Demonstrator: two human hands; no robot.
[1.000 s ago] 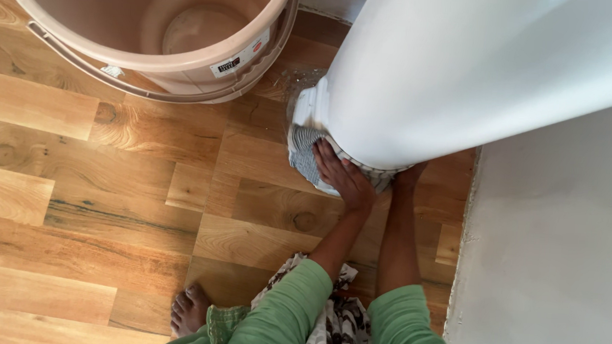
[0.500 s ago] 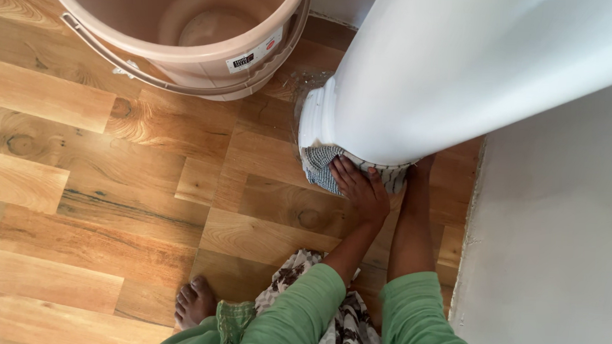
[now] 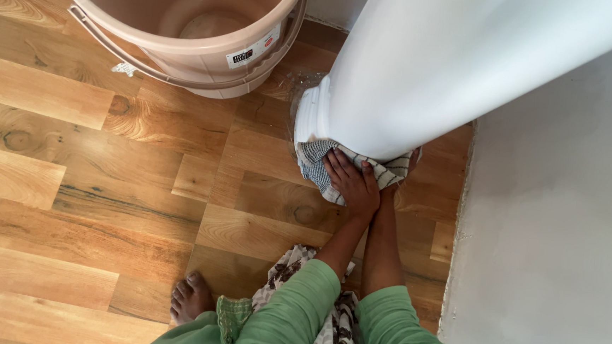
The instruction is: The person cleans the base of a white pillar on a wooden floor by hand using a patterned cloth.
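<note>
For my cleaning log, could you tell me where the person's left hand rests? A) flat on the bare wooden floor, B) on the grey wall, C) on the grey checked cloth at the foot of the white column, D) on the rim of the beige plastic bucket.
C: the left hand presses the grey checked cloth against the base of the white column.

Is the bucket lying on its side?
No, the pinkish-beige bucket stands upright on the wood-pattern floor, its open mouth facing up.
</note>
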